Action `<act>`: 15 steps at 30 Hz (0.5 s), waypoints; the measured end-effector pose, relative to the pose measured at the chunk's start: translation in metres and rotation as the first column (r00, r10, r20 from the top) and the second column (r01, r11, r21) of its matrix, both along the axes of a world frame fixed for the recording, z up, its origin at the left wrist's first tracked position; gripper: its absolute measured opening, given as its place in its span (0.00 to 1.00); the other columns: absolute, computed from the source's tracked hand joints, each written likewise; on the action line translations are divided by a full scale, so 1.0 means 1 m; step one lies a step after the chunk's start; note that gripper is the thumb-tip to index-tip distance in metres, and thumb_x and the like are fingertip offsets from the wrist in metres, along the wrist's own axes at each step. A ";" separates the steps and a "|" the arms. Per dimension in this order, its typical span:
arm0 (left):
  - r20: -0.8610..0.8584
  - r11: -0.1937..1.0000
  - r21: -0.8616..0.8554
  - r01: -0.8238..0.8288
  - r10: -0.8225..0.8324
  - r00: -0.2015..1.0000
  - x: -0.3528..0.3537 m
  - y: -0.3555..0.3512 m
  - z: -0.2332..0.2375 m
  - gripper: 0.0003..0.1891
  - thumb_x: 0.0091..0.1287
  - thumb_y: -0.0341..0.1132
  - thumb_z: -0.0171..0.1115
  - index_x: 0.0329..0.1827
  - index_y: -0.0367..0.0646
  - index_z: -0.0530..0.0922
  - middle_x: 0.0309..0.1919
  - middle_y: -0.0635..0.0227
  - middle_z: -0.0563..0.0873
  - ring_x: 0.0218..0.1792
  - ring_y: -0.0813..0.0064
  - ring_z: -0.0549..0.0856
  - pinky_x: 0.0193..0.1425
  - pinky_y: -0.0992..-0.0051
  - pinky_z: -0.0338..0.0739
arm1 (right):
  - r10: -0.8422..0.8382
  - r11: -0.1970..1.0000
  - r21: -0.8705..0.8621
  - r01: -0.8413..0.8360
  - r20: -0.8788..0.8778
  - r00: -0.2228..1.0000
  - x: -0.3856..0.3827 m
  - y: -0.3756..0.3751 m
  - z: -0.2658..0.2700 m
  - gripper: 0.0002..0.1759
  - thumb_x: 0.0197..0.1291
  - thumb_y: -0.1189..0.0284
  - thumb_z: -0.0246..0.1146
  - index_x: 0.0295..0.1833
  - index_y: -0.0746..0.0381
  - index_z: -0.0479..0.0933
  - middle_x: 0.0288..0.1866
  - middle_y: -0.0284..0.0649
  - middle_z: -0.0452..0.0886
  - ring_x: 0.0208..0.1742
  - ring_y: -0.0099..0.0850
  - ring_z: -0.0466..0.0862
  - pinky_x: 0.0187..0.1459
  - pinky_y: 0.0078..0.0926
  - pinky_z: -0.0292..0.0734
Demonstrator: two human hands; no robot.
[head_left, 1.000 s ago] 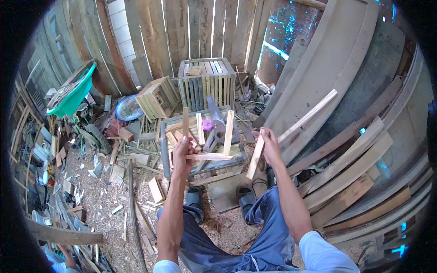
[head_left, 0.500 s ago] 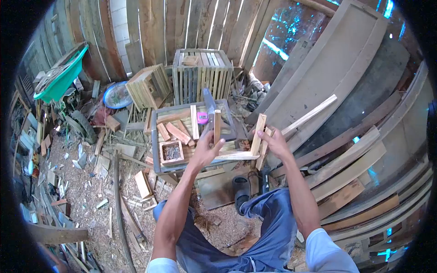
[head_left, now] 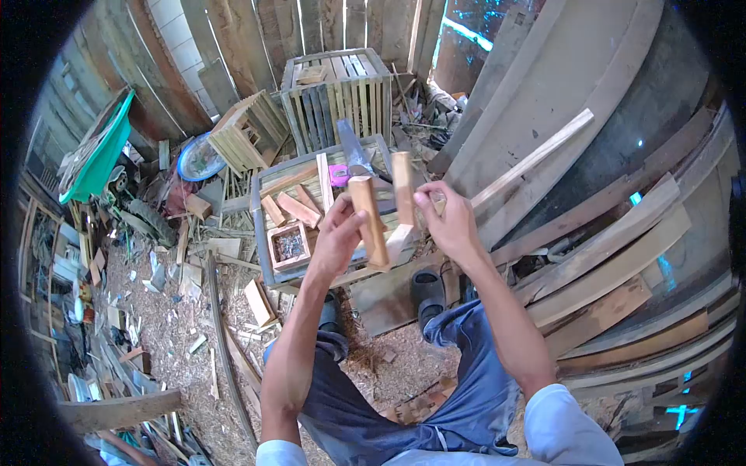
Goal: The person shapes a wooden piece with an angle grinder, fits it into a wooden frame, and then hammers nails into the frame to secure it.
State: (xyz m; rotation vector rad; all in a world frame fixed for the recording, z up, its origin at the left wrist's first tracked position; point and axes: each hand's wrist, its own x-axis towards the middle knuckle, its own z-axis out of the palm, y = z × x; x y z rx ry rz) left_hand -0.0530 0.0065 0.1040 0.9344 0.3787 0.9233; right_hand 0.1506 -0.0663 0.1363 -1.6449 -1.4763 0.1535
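My left hand (head_left: 336, 239) is closed around a squared wooden block (head_left: 368, 221), held upright above the low worktable (head_left: 264, 252). A second upright wooden piece (head_left: 402, 186) stands just right of it, with a pale piece (head_left: 399, 239) between their lower ends. My right hand (head_left: 452, 224) pinches close beside that second piece, and a bit of pale wood shows under its fingers. Behind the pieces on the worktable lie a handsaw (head_left: 351, 144) and a pink tape measure (head_left: 339, 175). A small wooden box of nails or screws (head_left: 289, 245) sits at the table's left.
Slatted crates (head_left: 338, 101) stand behind the table. Long boards (head_left: 614, 233) lean and lie along the right, with a pale strip (head_left: 536, 159) slanting against a panel. Offcuts and shavings (head_left: 186, 311) litter the floor at left. My sandals (head_left: 427, 295) are below the table.
The view has shifted a little. Both hands have risen, turning the wooden pieces; my left fingers now wrap round the block, and my right hand has moved slightly up and left.
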 end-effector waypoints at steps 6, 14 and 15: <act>-0.311 0.882 0.442 -0.162 0.320 0.895 0.022 -0.029 0.000 0.16 0.62 0.25 0.71 0.51 0.35 0.78 0.45 0.67 0.81 0.45 0.75 0.85 0.46 0.76 0.85 | 0.222 0.960 -0.050 -0.276 -0.468 0.856 -0.013 -0.012 0.007 0.19 0.66 0.60 0.68 0.52 0.64 0.80 0.34 0.32 0.82 0.33 0.16 0.79 0.30 0.19 0.75; -0.223 0.443 0.894 -0.070 0.575 0.787 0.018 -0.031 0.018 0.14 0.60 0.23 0.69 0.50 0.36 0.82 0.40 0.60 0.83 0.39 0.68 0.85 0.44 0.70 0.79 | 0.174 0.979 -0.030 -0.199 -0.371 0.912 -0.009 -0.002 0.011 0.23 0.58 0.61 0.73 0.52 0.66 0.81 0.43 0.44 0.87 0.45 0.29 0.85 0.51 0.29 0.78; -0.157 0.396 0.904 -0.160 0.656 0.738 0.011 -0.024 0.017 0.14 0.61 0.23 0.68 0.50 0.36 0.81 0.40 0.59 0.83 0.39 0.67 0.85 0.45 0.70 0.79 | 0.199 0.974 -0.024 -0.223 -0.368 0.908 -0.004 0.001 0.008 0.23 0.58 0.61 0.73 0.53 0.66 0.81 0.43 0.43 0.88 0.45 0.29 0.85 0.51 0.29 0.78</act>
